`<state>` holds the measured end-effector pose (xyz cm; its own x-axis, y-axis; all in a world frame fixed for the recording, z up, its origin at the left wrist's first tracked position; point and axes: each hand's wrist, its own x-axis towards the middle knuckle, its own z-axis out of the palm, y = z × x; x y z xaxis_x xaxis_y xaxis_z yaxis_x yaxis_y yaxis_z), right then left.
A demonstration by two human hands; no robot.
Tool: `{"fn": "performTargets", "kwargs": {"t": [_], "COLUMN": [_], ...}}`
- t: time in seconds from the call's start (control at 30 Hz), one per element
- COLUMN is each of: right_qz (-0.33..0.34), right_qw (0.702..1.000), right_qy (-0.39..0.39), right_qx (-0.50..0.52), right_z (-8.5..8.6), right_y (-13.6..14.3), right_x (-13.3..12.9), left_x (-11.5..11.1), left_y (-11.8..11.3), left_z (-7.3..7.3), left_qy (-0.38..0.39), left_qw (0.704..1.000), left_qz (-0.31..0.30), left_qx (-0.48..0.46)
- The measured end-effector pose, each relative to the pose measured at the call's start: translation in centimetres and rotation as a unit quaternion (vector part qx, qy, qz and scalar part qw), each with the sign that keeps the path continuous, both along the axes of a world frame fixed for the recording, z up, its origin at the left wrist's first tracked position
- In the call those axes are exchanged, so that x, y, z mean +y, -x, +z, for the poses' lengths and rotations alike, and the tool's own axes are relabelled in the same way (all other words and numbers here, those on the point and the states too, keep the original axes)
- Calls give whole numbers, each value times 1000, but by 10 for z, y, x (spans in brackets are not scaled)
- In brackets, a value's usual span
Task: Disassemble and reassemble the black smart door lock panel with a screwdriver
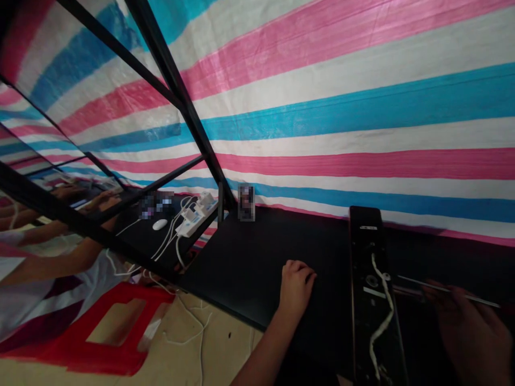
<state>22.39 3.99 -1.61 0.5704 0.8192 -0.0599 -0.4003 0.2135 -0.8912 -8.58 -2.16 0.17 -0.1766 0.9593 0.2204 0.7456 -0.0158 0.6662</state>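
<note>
My left hand (296, 287) rests on the black tabletop (249, 268), its fingers curled together and nothing showing in them. To its right lies a long black housing (364, 332), much like a smart door lock panel, with a round opening. A whitish cable (384, 319) runs along its face. My right hand (469, 324), dark and blurred at the right edge, is closed on a thin metal tool (478, 300). The tool's tip points left at the housing, beside the cable's upper part; whether it touches is unclear. The tool's exact kind cannot be made out.
A small pixelated upright object (246, 202) stands at the table's back. Black metal frame bars (173, 86) rise on the left. Beyond them are a power strip (197, 217), a white mouse (160, 224), cables, a red stool (116, 348) and other people's arms (60, 262). Striped sheeting (341, 118) hangs behind.
</note>
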Motion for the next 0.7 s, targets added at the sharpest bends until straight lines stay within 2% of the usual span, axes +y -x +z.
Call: {"fn": "performTargets", "kwargs": {"t": [0.1, 0.3, 0.43, 0.57, 0.63, 0.7], "right_qz": [18, 35, 34, 36, 14, -14], "right_qw": [1000, 999, 999, 999, 999, 995], "right_qy": [-3, -23, -16, -13, -37, -74], "right_qx": [-7, 33, 29, -13, -33, -62], "right_z": [4, 2, 2, 9, 20, 39], "right_y": [2, -1, 3, 9, 14, 18], "right_x": [0, 1, 0, -2, 1, 7], "left_x": [1, 5, 5, 4, 1, -3], "left_y": [0, 5, 1, -35, -62, -85], "left_z": [-1, -4, 5, 23, 28, 25], "left_qy": [-4, -19, -40, -99, -108, -94], "left_qw": [1000, 1000, 999, 986, 975, 971], "left_qz": [7, 10, 13, 13, -22, -49], "left_qx": [4, -4, -23, -136, -191, -215]}}
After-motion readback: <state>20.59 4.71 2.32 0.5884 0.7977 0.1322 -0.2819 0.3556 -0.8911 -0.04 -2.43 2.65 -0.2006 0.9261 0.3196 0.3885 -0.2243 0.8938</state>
